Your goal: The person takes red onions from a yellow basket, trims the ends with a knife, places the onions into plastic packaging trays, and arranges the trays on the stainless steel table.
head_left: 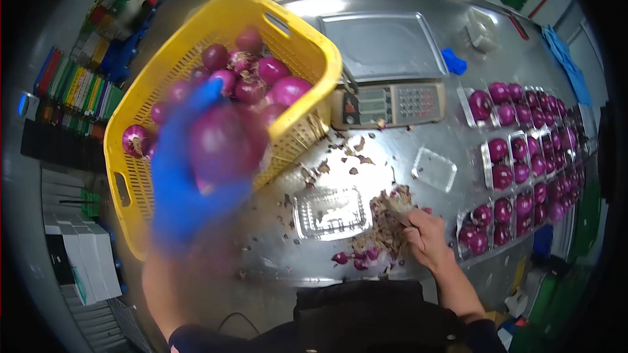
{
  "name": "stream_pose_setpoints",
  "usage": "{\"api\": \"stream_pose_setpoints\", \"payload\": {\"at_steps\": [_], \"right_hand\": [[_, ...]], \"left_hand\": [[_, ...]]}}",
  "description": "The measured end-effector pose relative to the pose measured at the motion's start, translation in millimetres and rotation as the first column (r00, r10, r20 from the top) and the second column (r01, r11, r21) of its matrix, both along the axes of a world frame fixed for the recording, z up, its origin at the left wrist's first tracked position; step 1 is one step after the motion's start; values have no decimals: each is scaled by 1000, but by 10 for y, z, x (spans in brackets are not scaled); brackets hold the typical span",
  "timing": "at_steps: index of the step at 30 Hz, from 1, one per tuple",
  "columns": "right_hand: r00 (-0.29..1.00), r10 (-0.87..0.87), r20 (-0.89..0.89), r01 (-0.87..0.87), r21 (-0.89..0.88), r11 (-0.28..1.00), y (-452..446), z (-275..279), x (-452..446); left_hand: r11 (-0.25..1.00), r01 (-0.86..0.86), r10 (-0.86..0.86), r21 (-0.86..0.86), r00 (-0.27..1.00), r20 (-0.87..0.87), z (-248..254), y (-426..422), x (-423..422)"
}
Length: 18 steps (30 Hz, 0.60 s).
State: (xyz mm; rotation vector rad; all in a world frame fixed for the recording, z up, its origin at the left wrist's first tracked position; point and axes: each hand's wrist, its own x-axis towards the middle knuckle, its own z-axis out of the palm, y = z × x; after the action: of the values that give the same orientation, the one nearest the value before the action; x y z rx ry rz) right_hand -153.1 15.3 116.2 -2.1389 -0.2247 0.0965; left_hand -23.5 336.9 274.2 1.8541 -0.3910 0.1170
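Observation:
Raised in front of the yellow basket (330, 59), my left hand (176, 183) wears a blue glove and is blurred by motion. Its fingers curl round a large red onion (226, 140). Behind it, several more red onions (250, 89) lie in the basket. My right hand (426, 236), ungloved, is closed round what looks like a small knife (394, 209), whose blade rests over a heap of onion skins (386, 232). Left of that heap, a clear plastic tray (332, 214) sits on the metal table. Small purple onion pieces (360, 259) lie near the table's front edge.
A weighing scale (418, 104) with a metal pan (383, 46) stands behind the skins. Rows of clear trays packed with red onions (502, 209) fill the right side. Another clear tray (435, 170) and a blue crumpled item (454, 61) lie on the table.

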Motion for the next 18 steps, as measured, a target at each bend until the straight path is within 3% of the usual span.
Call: {"api": "stream_pose_setpoints", "payload": {"at_steps": [1, 2, 3, 5, 6, 9, 12, 15, 18], "right_hand": [[998, 49, 31, -50, 24, 998, 4, 79, -16], [991, 106, 82, -108, 15, 994, 16, 149, -65], [978, 160, 133, -162, 3, 987, 30, 211, -99], [933, 250, 259, -236, -85, 968, 74, 321, -175], [938, 266, 223, -244, -123, 962, 77, 321, -239], [947, 295, 130, -264, -212, 941, 58, 259, -483], [954, 277, 116, -244, -238, 940, 73, 156, -688], [968, 209, 140, -175, -219, 960, 53, 131, -834], [994, 63, 95, -46, -169, 984, -105, -290, -1086]], "left_hand": [[995, 76, -80, -69, 994, -69, 0, -76, -225], [983, 184, -185, -25, 969, -161, -35, -67, -428], [963, 224, -264, -149, 889, -374, -89, -182, -628], [894, 398, -447, -208, 749, -488, -471, -264, -841], [856, 435, -515, -278, 676, -527, -691, -326, -949], [828, 315, -560, -464, 501, -660, -1029, -544, -1282], [831, 330, -556, -449, 455, -696, -1058, -699, -1445], [819, 473, -558, -326, 522, -645, -1116, -793, -1524], [862, 446, -489, -241, 607, -626, -1188, -769, -1599]]}}
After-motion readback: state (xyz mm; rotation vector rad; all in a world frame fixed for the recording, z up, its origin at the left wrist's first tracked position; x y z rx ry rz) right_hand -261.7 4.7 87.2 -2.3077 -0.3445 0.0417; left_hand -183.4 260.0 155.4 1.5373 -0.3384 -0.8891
